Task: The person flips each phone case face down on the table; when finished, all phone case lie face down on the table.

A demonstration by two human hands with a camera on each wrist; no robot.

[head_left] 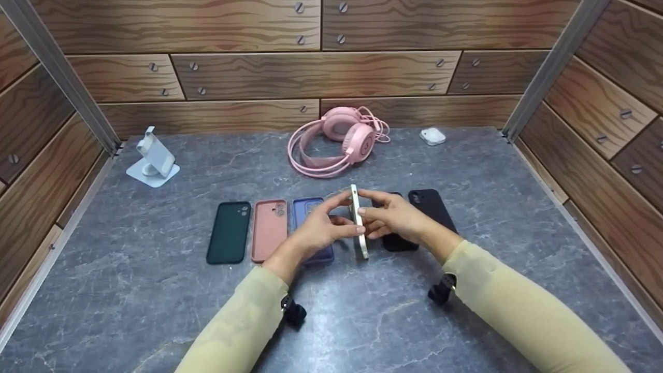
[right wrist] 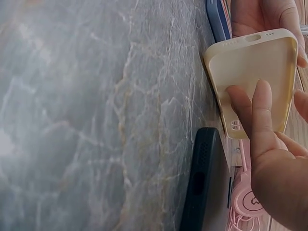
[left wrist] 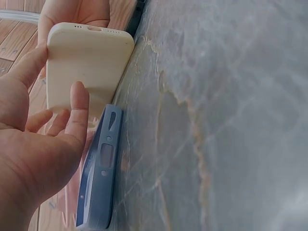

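Note:
A cream phone case point(head_left: 361, 241) stands edge-on between the two hands, tilted slightly above the table. My left hand point(head_left: 318, 228) holds it from the left, thumb at the near edge and index finger near the far end. From the right, my right hand point(head_left: 401, 215) grips it with thumb and index finger on its edge. The left wrist view shows the case's smooth outer back point(left wrist: 79, 67), the left fingers spread beside it. In the right wrist view its hollow inside point(right wrist: 236, 67) faces the right hand's fingers. A blue phone case point(head_left: 323, 254) lies partly under the left hand.
Left of the blue case lie a pink case point(head_left: 269, 233) and a dark green case point(head_left: 228, 233). Two black cases, one partly covered point(head_left: 401, 242) and one farther right point(head_left: 432, 204), lie by the right hand. Behind are pink headphones point(head_left: 357, 142), a white stand point(head_left: 155, 155) and a small white item point(head_left: 432, 136).

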